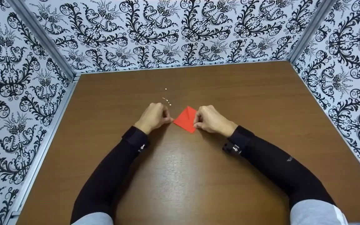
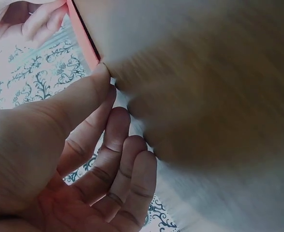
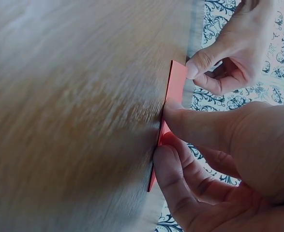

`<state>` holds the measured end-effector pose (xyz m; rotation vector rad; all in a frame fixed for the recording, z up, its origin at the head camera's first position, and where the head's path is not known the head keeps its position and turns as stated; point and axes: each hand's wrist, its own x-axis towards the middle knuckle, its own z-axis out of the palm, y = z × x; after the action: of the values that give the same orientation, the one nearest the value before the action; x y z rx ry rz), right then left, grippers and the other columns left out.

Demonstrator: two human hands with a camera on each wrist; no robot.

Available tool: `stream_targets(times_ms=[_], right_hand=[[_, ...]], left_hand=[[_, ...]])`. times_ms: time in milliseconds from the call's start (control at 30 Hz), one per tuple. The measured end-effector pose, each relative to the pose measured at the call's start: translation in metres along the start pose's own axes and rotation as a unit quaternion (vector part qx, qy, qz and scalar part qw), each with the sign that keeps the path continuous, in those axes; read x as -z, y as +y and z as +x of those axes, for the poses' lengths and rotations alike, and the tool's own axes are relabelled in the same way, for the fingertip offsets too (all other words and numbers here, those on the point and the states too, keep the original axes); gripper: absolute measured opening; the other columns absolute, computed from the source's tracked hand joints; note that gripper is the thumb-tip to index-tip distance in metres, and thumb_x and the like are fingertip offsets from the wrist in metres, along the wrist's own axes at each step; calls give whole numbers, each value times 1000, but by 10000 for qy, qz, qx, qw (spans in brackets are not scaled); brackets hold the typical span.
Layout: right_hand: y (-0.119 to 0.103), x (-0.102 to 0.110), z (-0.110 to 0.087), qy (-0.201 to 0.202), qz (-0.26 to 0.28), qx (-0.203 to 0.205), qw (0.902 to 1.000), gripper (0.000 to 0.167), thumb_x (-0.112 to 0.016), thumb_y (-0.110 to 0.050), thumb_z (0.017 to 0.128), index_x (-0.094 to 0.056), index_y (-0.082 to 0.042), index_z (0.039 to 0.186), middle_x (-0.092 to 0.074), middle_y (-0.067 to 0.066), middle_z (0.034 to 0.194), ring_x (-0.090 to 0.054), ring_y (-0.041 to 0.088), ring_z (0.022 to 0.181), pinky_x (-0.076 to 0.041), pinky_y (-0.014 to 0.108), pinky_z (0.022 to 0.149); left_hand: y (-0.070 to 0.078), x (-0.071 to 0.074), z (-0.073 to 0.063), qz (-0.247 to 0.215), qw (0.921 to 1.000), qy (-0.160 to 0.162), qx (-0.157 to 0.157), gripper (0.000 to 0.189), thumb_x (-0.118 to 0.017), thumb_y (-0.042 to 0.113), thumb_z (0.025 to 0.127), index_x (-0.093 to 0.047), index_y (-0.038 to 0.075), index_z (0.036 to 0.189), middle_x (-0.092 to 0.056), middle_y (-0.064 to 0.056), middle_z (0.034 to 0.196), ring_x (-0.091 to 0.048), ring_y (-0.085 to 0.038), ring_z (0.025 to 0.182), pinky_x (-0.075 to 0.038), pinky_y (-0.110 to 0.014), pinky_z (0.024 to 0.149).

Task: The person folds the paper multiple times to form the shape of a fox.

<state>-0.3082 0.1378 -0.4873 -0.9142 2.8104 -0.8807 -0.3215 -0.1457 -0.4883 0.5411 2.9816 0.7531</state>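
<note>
A folded piece of red paper (image 1: 184,120) lies on the wooden table between both hands, with a crease running down from its top corner. At its left corner my left hand (image 1: 155,117) pinches the tip between thumb and index finger; the left wrist view shows the thumb (image 2: 86,94) at the paper's end (image 2: 86,46). My right hand (image 1: 212,119) grips the right side and hides that corner. Seen from the right wrist, the thumb (image 3: 195,123) presses on the red paper (image 3: 176,82) and the curled fingers meet its edge.
Several tiny pale bits (image 1: 167,100) lie on the brown table (image 1: 180,175) beyond the left hand. Patterned panels (image 1: 167,34) in grey frames border the table at the back, left and right.
</note>
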Motion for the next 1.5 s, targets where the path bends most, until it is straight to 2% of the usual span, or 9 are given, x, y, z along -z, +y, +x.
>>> stream_targets(times_ms=[300,500,700,900,1100,1300,1500], right_hand=[[-2,2,-2,11,62,-103,9999,10,-94,-6,97,-89,-8,89,-84,9,92,-70,19,82,-55,32,75],[-2,2,-3,31,-7,-93,10000,9,-93,-6,97,-89,-8,90,-82,10,94,-73,25,89,-58,34,79],[-2,1,-4,92,-45,37,9999,12,-91,-5,99,-88,-9,88,-81,9,94,-76,23,89,-60,34,79],[-1,1,-5,192,-104,135,9997,11,-92,-6,98,-88,-10,89,-81,8,94,-77,23,89,-60,34,80],[-1,2,-7,305,-88,178,9993,7,-93,-8,98,-90,-9,92,-83,8,94,-76,23,88,-58,32,79],[2,7,-9,506,-14,225,9985,5,-92,-8,99,-90,-8,95,-82,9,96,-75,27,88,-54,30,77],[6,18,-12,730,72,176,9971,5,-88,-9,102,-91,-5,101,-82,12,99,-80,30,93,-60,32,81]], left_hand=[[0,0,-1,65,9999,130,-66,23,-97,26,98,-84,12,85,-85,-6,93,-66,-20,80,-57,-40,79],[-5,1,-4,191,9987,454,-85,18,-92,27,103,-87,12,95,-86,-9,100,-72,-26,86,-61,-45,79],[-9,8,-8,306,9960,821,-170,18,-88,26,106,-89,7,108,-82,-15,105,-77,-36,97,-66,-52,84],[-15,15,-8,482,9933,1007,-284,21,-87,26,106,-89,7,114,-84,-16,107,-78,-41,106,-68,-57,91],[-21,17,-10,647,9919,1009,-423,26,-86,30,107,-88,7,118,-83,-19,115,-78,-44,112,-67,-61,96],[-25,21,-13,774,9920,950,-299,32,-86,35,107,-87,10,127,-81,-19,121,-76,-47,116,-65,-64,97],[-29,29,-16,894,9910,980,-186,42,-85,39,107,-84,9,136,-79,-21,124,-74,-49,117,-63,-66,96]])
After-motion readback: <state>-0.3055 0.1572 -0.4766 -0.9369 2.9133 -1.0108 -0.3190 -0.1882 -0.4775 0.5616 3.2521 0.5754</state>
